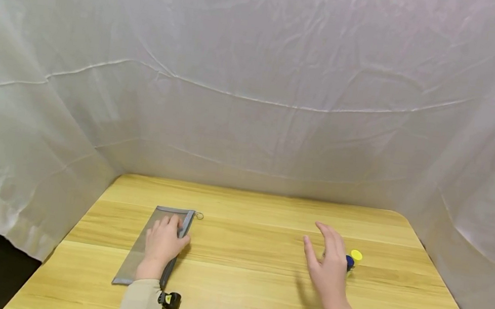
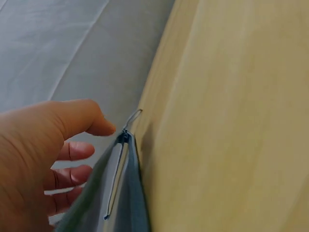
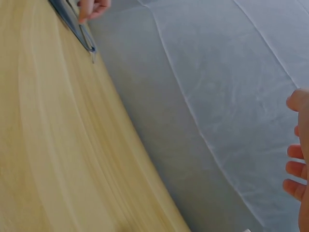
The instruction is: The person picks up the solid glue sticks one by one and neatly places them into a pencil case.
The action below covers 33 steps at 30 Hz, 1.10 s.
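A grey mesh zip pouch (image 1: 139, 257) lies on the left of the table, its zip edge facing right. In the left wrist view its mouth (image 2: 116, 186) gapes. My left hand (image 1: 163, 243) is over the pouch, thumb apart from the loosely bent fingers; the fingertips are right at the pouch's upper wall, which partly hides them. My right hand (image 1: 328, 271) hovers at the right, thumb and fingers spread, with nothing between them. Just beyond it are a round yellow-topped thing (image 1: 356, 255) and a blue-topped thing (image 1: 350, 262), the latter partly hidden by the hand.
A small metal ring (image 1: 199, 216) sticks out from the pouch's far right corner. The wooden table (image 1: 241, 286) is bordered by grey cloth curtains (image 1: 250, 134) at the back and both sides. A black wrist camera (image 1: 170, 300) sits by the left sleeve.
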Each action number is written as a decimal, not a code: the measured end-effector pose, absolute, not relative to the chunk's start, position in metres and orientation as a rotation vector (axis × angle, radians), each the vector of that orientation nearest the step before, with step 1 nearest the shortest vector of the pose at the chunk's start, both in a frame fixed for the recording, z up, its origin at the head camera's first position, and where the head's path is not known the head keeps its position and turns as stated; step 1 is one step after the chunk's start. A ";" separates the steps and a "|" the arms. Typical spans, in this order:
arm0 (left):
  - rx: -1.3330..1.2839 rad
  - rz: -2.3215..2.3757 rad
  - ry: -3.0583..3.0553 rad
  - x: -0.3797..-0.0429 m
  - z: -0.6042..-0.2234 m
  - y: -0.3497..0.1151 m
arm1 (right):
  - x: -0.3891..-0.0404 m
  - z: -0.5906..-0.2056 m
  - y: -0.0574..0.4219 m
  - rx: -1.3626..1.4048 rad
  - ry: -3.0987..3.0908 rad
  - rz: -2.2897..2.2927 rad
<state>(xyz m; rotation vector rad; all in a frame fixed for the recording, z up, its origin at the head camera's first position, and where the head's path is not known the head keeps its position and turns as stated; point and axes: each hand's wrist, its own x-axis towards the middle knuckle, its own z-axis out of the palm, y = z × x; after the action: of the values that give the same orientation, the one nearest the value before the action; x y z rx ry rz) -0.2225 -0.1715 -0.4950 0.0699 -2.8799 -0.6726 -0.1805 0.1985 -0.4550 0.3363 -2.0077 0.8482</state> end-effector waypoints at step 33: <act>0.166 -0.663 -2.827 -0.224 -0.499 -0.171 | -0.170 -0.472 0.273 -0.033 -1.894 0.954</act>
<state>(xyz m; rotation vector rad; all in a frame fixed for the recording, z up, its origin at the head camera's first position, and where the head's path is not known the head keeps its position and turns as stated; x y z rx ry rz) -0.2236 -0.1712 -0.4989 0.1657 -2.8273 -0.6627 -0.1697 0.2733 -0.4715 -0.0329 -1.8938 0.9538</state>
